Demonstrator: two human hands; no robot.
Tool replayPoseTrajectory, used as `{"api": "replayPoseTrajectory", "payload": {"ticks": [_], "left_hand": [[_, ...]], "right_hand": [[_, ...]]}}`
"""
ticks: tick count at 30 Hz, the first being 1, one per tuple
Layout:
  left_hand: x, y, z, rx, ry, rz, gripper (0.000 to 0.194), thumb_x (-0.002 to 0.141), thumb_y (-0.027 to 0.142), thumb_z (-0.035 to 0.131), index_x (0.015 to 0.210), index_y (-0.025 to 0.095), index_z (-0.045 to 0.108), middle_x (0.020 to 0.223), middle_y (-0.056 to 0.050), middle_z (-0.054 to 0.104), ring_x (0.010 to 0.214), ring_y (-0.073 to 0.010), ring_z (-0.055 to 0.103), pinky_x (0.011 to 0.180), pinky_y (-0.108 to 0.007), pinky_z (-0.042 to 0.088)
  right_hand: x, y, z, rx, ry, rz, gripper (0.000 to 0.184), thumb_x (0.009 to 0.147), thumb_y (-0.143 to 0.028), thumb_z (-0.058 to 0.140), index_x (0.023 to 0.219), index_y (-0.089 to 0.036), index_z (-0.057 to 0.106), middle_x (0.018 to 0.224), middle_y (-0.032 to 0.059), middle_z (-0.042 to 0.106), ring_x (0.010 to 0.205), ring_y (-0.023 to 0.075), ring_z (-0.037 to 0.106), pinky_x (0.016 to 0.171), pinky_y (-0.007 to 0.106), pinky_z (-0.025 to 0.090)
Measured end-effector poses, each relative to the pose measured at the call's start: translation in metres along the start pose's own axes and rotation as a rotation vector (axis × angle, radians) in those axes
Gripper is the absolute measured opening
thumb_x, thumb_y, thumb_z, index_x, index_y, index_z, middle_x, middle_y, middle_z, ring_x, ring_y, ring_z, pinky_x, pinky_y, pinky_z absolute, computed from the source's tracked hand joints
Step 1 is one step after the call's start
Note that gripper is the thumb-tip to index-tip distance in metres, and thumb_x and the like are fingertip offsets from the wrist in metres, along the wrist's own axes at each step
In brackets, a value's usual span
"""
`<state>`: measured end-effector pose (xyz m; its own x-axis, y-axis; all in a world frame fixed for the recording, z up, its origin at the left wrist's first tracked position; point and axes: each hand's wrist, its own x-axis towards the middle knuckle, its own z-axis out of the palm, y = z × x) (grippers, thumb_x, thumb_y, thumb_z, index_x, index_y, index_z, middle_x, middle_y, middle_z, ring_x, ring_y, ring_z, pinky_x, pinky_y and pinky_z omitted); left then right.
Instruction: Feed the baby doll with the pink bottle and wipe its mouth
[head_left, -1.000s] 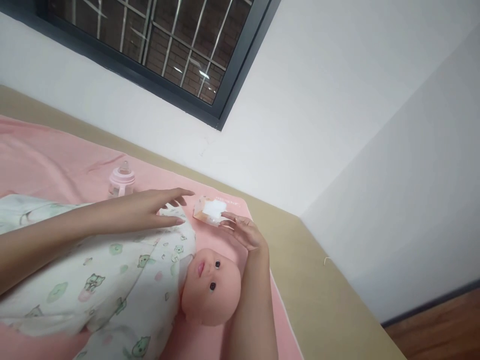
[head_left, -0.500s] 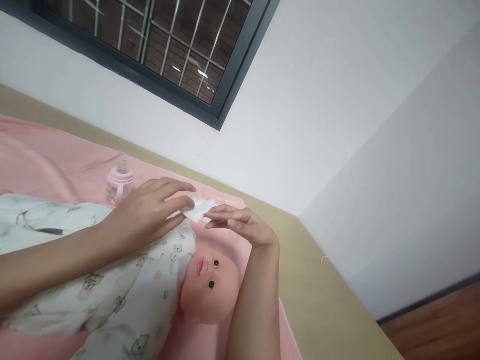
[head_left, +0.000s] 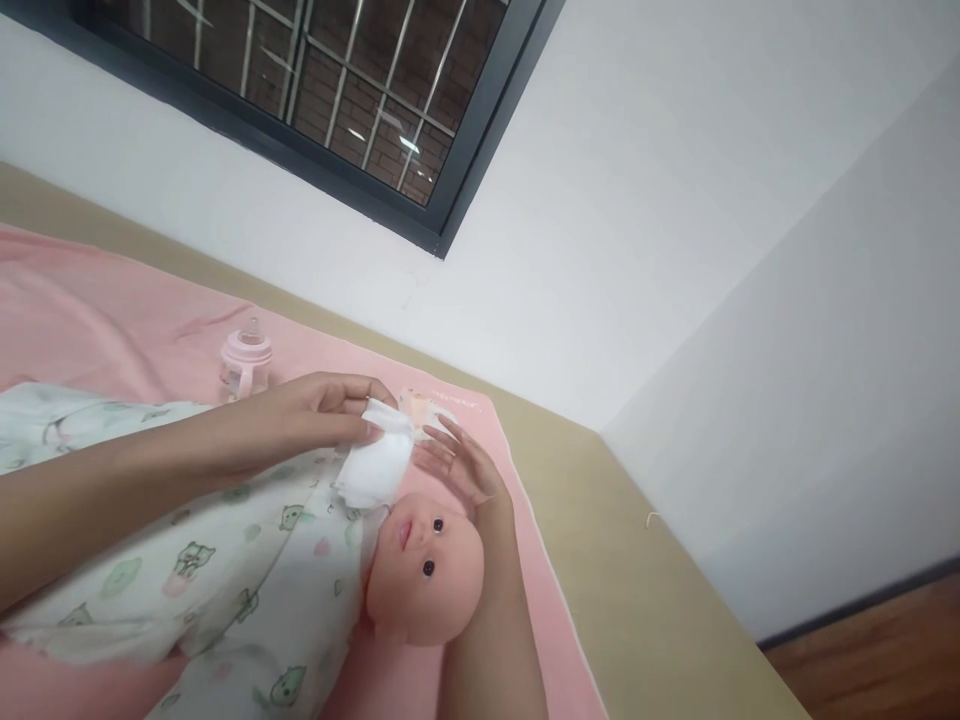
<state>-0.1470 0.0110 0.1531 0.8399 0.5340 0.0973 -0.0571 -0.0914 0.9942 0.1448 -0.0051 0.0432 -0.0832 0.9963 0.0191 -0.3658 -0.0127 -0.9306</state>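
Note:
A baby doll with a bald head lies face up, dressed in white cloth printed with green animals. Above its chest, my left hand pinches a white tissue between thumb and fingers. The tissue hangs down close to the doll's neck. My right hand reaches round past the top of the doll's head, fingers apart and slightly curled, just right of the tissue. Behind the fingers lies a small white and orange packet, partly hidden.
A pink baby bottle with a clear teat stands behind my left forearm. Everything rests on a pink mat over a tan surface. White walls and a dark-framed window rise beyond it.
The tissue was stretched between both hands; now only my left hand holds it, spread wider and lower. My right hand has drawn away from it, uncovering part of the packet.

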Motion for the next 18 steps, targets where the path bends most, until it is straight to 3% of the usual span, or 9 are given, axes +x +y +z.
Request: {"api": "replayPoseTrajectory", "payload": {"ticks": [5, 8, 10, 15, 18], "left_hand": [[0.004, -0.007, 0.001, 0.232, -0.111, 0.024, 0.029, 0.082, 0.045, 0.06, 0.095, 0.02, 0.058, 0.089, -0.003, 0.066, 0.072, -0.017, 0.062, 0.057, -0.023, 0.048], [0.003, -0.01, 0.004, 0.464, -0.091, 0.008, 0.031, 0.081, 0.048, 0.061, 0.092, 0.019, 0.063, 0.074, 0.0, 0.061, 0.056, -0.0119, 0.051, 0.047, -0.021, 0.035], [0.002, -0.01, 0.009, 0.591, -0.079, -0.002, 0.026, 0.08, 0.045, 0.062, 0.087, 0.02, 0.066, 0.069, 0.001, 0.058, 0.056, -0.0116, 0.047, 0.048, -0.021, 0.032], [-0.002, -0.011, 0.021, 0.678, -0.089, -0.007, 0.012, 0.079, 0.032, 0.061, 0.082, 0.025, 0.07, 0.082, 0.005, 0.069, 0.074, -0.0148, 0.06, 0.059, -0.019, 0.039], [-0.002, -0.012, 0.025, 0.705, -0.11, -0.013, 0.015, 0.079, 0.027, 0.059, 0.084, 0.028, 0.072, 0.088, 0.007, 0.072, 0.083, -0.016, 0.064, 0.068, -0.019, 0.043]], "right_hand": [[0.004, 0.02, -0.007, 0.015, 0.087, 0.089, 0.046, 0.077, -0.04, 0.066, 0.12, -0.023, 0.059, 0.118, 0.0086, 0.065, 0.107, 0.0213, 0.064, 0.103, 0.043, 0.044], [0.005, 0.019, -0.006, 0.023, 0.144, 0.088, 0.043, 0.078, -0.038, 0.065, 0.118, -0.023, 0.059, 0.115, 0.0078, 0.066, 0.104, 0.0203, 0.064, 0.102, 0.042, 0.046], [0.004, 0.018, -0.005, 0.022, 0.162, 0.097, 0.04, 0.08, -0.035, 0.063, 0.118, -0.022, 0.059, 0.112, 0.0074, 0.066, 0.101, 0.0193, 0.065, 0.101, 0.041, 0.046], [0.004, 0.017, -0.003, 0.03, 0.168, 0.101, 0.037, 0.084, -0.031, 0.057, 0.119, -0.021, 0.057, 0.107, 0.0064, 0.067, 0.097, 0.0175, 0.065, 0.101, 0.041, 0.045], [0.004, 0.017, -0.002, 0.032, 0.164, 0.102, 0.036, 0.085, -0.03, 0.055, 0.119, -0.02, 0.056, 0.107, 0.0065, 0.067, 0.097, 0.017, 0.065, 0.103, 0.041, 0.045]]}}
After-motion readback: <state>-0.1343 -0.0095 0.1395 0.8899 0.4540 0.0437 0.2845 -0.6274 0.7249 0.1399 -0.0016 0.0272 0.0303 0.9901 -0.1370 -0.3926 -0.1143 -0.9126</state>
